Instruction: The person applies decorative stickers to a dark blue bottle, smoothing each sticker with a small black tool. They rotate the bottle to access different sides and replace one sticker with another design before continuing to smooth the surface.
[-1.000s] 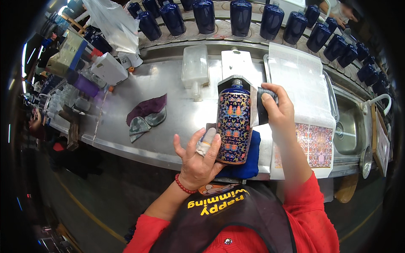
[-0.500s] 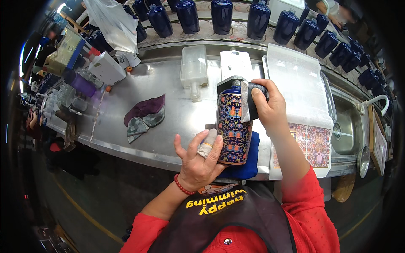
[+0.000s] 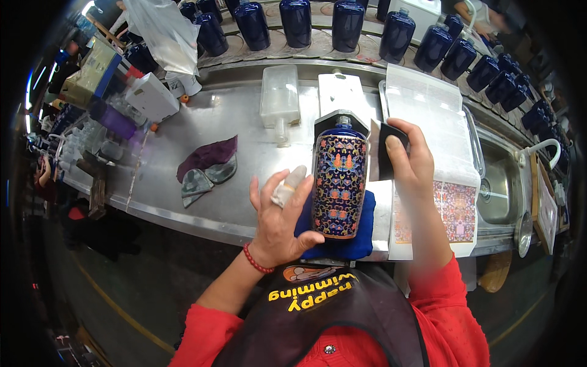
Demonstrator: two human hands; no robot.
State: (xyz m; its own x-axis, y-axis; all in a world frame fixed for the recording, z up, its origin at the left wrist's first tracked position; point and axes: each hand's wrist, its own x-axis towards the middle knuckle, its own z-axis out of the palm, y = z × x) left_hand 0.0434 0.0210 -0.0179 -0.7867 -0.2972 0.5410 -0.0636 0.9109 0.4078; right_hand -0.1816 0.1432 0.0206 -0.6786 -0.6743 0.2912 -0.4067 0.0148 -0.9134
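A dark blue glass bottle (image 3: 340,183) with a colourful floral pattern lies on its back in front of me, neck pointing away. Under its lower part is a folded blue cloth (image 3: 365,229), and a dark angular holder (image 3: 327,122) frames its neck end. My left hand (image 3: 278,214) is open at the bottle's left side, fingers spread, the thumb close to its lower corner. One or two of its fingers wear pale covers. Just right of the bottle, my right hand (image 3: 413,156) grips a black scraper (image 3: 385,150) with a pale flat edge, apart from the glass.
Patterned sheets (image 3: 455,211) and translucent paper (image 3: 425,116) lie at the right, before a sink (image 3: 496,199). A clear plastic container (image 3: 280,98) and purple-grey cloth (image 3: 211,160) rest on the metal table (image 3: 244,202). Plain blue bottles (image 3: 298,24) line a conveyor behind.
My right hand has moved right with the scraper, off the bottle. My left hand has shifted slightly left, its fingers spreading away from the bottle. The conveyor bottles have shifted along.
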